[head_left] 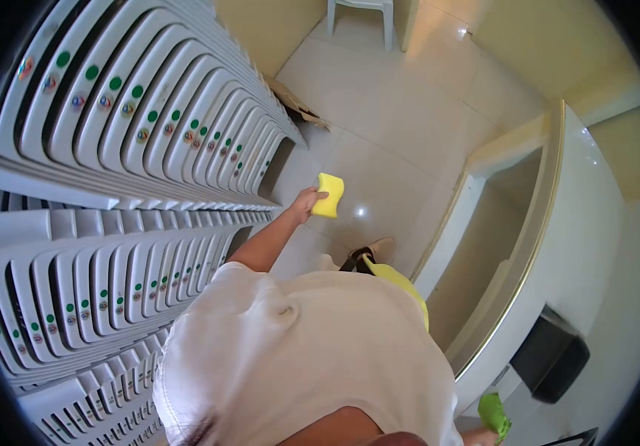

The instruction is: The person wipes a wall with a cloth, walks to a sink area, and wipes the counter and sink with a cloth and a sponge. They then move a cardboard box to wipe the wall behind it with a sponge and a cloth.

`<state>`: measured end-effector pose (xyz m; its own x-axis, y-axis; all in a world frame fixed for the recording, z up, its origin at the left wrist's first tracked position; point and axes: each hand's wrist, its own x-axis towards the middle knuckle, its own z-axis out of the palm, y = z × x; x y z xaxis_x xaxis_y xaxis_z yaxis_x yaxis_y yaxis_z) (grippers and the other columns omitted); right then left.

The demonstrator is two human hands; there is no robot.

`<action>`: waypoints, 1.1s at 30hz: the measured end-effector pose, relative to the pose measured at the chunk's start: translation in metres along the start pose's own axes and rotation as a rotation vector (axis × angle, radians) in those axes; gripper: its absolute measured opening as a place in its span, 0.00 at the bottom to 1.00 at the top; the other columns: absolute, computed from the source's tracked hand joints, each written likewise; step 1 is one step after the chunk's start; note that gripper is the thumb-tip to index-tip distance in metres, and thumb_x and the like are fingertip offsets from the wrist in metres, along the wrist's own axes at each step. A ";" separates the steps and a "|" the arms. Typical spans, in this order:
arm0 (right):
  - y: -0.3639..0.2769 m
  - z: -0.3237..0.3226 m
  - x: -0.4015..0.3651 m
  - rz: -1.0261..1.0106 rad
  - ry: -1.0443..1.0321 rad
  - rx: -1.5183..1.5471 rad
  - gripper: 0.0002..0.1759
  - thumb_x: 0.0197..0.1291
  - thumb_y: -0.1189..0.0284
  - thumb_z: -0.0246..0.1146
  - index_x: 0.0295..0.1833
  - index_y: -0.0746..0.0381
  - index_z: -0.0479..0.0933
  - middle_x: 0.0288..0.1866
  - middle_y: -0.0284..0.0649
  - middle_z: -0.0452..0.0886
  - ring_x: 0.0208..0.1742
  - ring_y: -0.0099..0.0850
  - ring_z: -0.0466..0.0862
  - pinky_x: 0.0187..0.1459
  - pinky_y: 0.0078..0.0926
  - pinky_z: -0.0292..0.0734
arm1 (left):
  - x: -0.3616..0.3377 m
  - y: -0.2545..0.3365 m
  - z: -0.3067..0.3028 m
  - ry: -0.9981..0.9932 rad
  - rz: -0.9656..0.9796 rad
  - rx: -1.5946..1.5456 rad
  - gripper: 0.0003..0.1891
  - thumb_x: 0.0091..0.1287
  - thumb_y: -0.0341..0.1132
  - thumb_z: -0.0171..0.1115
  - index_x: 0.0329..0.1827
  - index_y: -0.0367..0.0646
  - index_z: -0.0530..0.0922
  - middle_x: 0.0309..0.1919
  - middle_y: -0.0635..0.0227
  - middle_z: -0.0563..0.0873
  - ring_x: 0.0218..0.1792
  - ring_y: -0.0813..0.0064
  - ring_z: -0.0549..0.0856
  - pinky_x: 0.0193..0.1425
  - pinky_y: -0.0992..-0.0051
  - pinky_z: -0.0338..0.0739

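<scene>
My left hand (305, 202) is stretched forward over the floor and grips a yellow sponge (329, 195) by its edge. It is close to the right end of the white rack (134, 111) without touching it. My right hand (474, 437) is mostly cut off at the bottom edge of the head view. It shows only as a sliver beside a green cloth (494, 416), which it seems to hold next to the white counter (558, 245). My white shirt fills the lower middle, and one foot (379, 249) shows below the sponge.
Rows of white slotted panels with green dots and stickers fill the left side. A white counter with a gold rim runs down the right, with a black bin (550, 357) beside it. A white plastic chair (361, 15) and flattened cardboard (297, 104) are farther off on the tiled floor.
</scene>
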<state>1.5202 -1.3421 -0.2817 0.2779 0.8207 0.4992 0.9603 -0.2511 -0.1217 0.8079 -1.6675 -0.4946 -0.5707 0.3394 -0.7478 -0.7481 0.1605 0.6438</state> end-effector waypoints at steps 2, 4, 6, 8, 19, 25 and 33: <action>-0.024 0.001 0.005 -0.007 -0.020 -0.019 0.27 0.49 0.66 0.64 0.54 0.64 0.67 0.50 0.40 0.75 0.47 0.35 0.76 0.46 0.33 0.73 | 0.018 0.019 0.010 -0.013 -0.045 -0.089 0.17 0.55 0.28 0.58 0.48 0.36 0.70 0.39 0.61 0.80 0.41 0.67 0.81 0.48 0.70 0.76; -0.049 0.003 0.011 -0.025 -0.044 -0.025 0.27 0.49 0.65 0.64 0.55 0.63 0.67 0.50 0.40 0.75 0.47 0.35 0.76 0.46 0.33 0.72 | 0.045 0.037 0.018 -0.100 -0.076 -0.240 0.18 0.52 0.23 0.54 0.48 0.35 0.70 0.40 0.60 0.79 0.41 0.64 0.81 0.48 0.66 0.76; -0.073 0.007 0.014 -0.046 -0.091 -0.032 0.28 0.50 0.64 0.64 0.56 0.63 0.66 0.50 0.40 0.74 0.47 0.35 0.76 0.46 0.33 0.72 | 0.072 0.049 0.026 -0.080 -0.044 -0.259 0.18 0.51 0.22 0.52 0.48 0.35 0.70 0.40 0.60 0.79 0.41 0.64 0.81 0.49 0.66 0.76; -0.097 0.009 0.015 -0.067 -0.158 -0.046 0.29 0.50 0.63 0.63 0.57 0.63 0.66 0.51 0.40 0.74 0.47 0.35 0.76 0.46 0.33 0.72 | 0.090 0.054 0.029 -0.059 -0.019 -0.277 0.18 0.50 0.22 0.51 0.47 0.35 0.71 0.39 0.60 0.79 0.41 0.63 0.81 0.49 0.66 0.76; -0.239 -0.002 -0.007 -0.052 -0.837 -0.217 0.34 0.52 0.58 0.62 0.61 0.62 0.62 0.53 0.41 0.73 0.48 0.34 0.76 0.45 0.33 0.72 | 0.189 0.213 0.056 0.043 0.255 -0.297 0.19 0.49 0.21 0.55 0.47 0.36 0.70 0.39 0.63 0.78 0.39 0.68 0.79 0.46 0.73 0.74; -0.374 -0.004 -0.008 0.097 -1.471 -0.235 0.36 0.54 0.55 0.61 0.64 0.62 0.60 0.54 0.41 0.73 0.48 0.34 0.76 0.44 0.33 0.72 | 0.251 0.290 0.110 -0.396 0.063 -0.496 0.19 0.57 0.24 0.59 0.53 0.38 0.70 0.49 0.64 0.78 0.49 0.68 0.79 0.54 0.67 0.75; -0.762 0.085 -0.155 0.073 -1.858 0.935 0.32 0.61 0.53 0.55 0.65 0.59 0.58 0.61 0.44 0.66 0.61 0.35 0.66 0.49 0.46 0.68 | 0.230 0.301 0.225 -0.974 0.187 0.117 0.21 0.45 0.31 0.71 0.42 0.37 0.73 0.37 0.66 0.79 0.38 0.75 0.78 0.39 0.73 0.74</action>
<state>0.7478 -1.2348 -0.3393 -0.5757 0.3997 -0.7133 0.5046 -0.5128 -0.6946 0.5281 -1.3327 -0.4361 -0.1103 0.9721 -0.2072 -0.6067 0.0993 0.7887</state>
